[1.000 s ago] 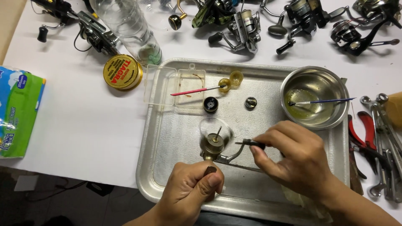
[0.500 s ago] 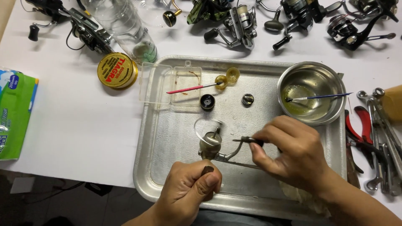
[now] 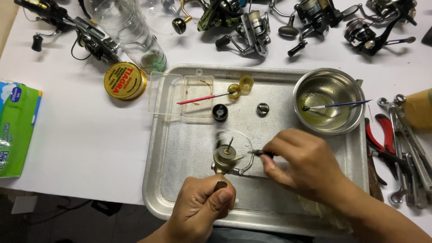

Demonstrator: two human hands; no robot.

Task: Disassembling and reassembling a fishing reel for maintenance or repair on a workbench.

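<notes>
Our left hand [image 3: 202, 204] grips the fishing reel [image 3: 225, 157] from below; our right hand [image 3: 301, 164] pinches a thin tool [image 3: 256, 153] beside it, above the metal tray [image 3: 180, 148].

A tray [image 3: 180, 148] sat on the table [image 3: 81, 135]; a bowl [image 3: 348, 87] with a brush [image 3: 337, 105] stood in its far right corner, pliers [image 3: 382, 139] right, tissues [image 3: 18, 126] left, reels [image 3: 252, 27] behind.

White table [image 3: 67, 148], metal tray [image 3: 180, 148], fishing reels [image 3: 252, 27], gold tin [image 3: 124, 81], pliers [image 3: 380, 139], green packet [image 3: 15, 130]
</notes>
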